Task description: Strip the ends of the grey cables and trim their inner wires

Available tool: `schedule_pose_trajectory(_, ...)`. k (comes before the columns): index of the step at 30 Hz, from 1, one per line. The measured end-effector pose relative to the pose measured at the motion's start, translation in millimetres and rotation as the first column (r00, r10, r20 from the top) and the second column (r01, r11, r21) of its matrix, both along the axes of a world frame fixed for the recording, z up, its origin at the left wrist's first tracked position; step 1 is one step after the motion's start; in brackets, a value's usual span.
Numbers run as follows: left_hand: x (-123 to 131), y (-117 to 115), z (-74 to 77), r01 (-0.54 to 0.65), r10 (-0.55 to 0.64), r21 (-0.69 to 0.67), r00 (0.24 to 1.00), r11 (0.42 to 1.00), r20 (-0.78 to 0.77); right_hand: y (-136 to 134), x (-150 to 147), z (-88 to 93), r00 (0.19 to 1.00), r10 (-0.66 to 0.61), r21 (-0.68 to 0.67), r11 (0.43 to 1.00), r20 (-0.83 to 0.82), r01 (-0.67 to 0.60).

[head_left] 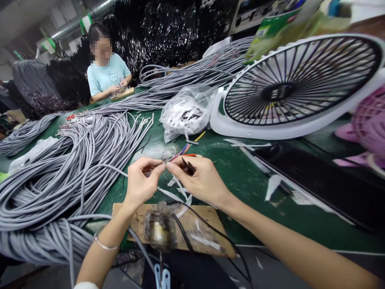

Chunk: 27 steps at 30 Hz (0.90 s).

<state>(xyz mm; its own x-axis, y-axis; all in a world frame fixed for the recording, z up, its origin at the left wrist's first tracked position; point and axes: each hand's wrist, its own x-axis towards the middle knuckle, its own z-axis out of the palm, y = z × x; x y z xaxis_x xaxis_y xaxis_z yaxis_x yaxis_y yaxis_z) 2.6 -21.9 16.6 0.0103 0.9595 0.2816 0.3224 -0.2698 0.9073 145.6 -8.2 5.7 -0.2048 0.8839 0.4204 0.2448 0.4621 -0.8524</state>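
Together — left hand [142, 180] and right hand [202, 178] — pinch gray cable [120, 171].

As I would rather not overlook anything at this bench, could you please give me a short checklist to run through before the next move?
1. Fingertips together at the work: ok; the left hand and right hand meet at the near end of the coloured wires.
2. Dark tool held: ok; it sits within the right hand's curled fingers.
3. Condition of the wires where they are pinched: cannot tell; fingers cover that spot.
4. Wooden board free of scraps: not ok; white strips lie on it.
5. Black cord off the board: not ok; it runs across it.
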Motion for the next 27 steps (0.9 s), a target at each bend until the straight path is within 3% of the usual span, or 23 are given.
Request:
schedule_pose_trajectory(2,-1.4,0.1,-1.4,-0.02,0.051,0.168,0.982,0.986,-0.181,-2.8,-0.5,1.1,0.997,0.058,0.007,0.998,-0.045,-0.057)
schedule_pose_trajectory(4,-3.4,3.5,-3.6,-0.065,0.147,0.259,0.939,0.964,-0.311,-7.6,-0.9,2.6,0.978,0.191,0.007,0.981,-0.084,-0.191)
schedule_pose_trajectory(7,-6.2,11.8,-7.9,-0.146,0.204,0.204,0.933,0.968,-0.297,-12.9,-0.4,3.8,0.943,0.329,0.064,0.943,-0.037,-0.327)
schedule_pose_trajectory(8,-6.8,14.1,-9.0,-0.145,0.176,0.142,0.954,0.979,-0.241,-12.7,0.3,3.5,0.957,0.291,0.084,0.953,0.0,-0.29)
schedule_pose_trajectory(10,-6.9,16.5,-9.7,-0.099,0.099,0.003,0.991,0.995,-0.087,-8.8,2.1,2.0,0.994,0.095,0.126,0.987,0.055,-0.102)
schedule_pose_trajectory(13,-4.4,14.9,-7.4,0.02,-0.004,-0.122,0.992,0.992,0.128,-0.1,3.5,-1.4,0.989,-0.131,0.142,0.982,0.069,0.121)
schedule_pose_trajectory(17,-0.4,10.4,-3.6,0.236,-0.176,-0.177,0.937,0.956,0.301,5.3,0.4,-4.9,0.997,-0.08,0.086,0.993,-0.01,0.081)
schedule_pose_trajectory(19,0.1,9.7,-4.0,0.278,-0.221,-0.181,0.934,0.943,0.282,5.6,-1.1,-6.0,0.992,-0.091,0.045,0.994,-0.087,0.095)
schedule_pose_trajectory(22,-0.7,10.3,-8.1,0.228,-0.217,-0.093,0.969,0.969,0.115,5.4,-0.5,-6.6,0.973,-0.142,-0.026,0.99,-0.179,0.14)
schedule_pose_trajectory(27,-0.9,9.9,-12.2,0.176,-0.162,0.053,0.965,0.983,-0.208,5.1,2.8,-4.1,0.988,-0.141,0.058,0.988,-0.069,0.145)
